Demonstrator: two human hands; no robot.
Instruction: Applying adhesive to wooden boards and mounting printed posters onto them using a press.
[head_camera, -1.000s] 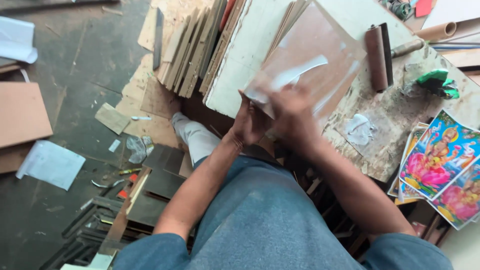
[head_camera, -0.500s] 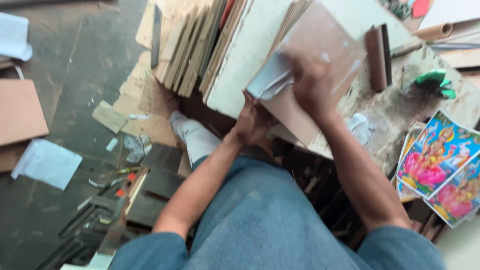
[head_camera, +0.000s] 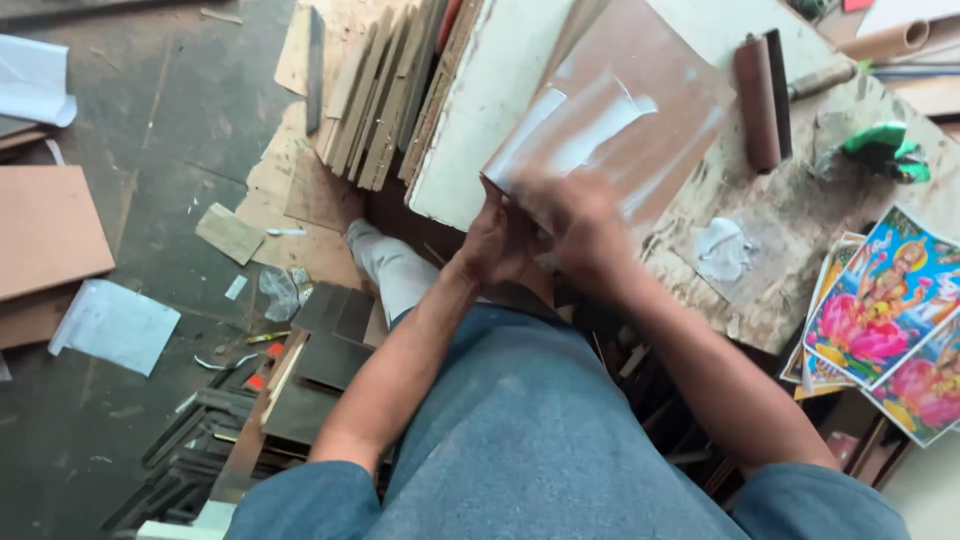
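Left hand (head_camera: 500, 245) pinches the brown board's (head_camera: 640, 110) near corner at the table's (head_camera: 800, 230) near edge; right hand (head_camera: 580, 220) blurred, grip unclear. Wet white glue (head_camera: 575, 125) may smear onto fingers.

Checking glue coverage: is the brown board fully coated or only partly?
Partly coated. The brown board shows white paste only in a streak across its middle toward the hands; its upper and right areas are bare brown.
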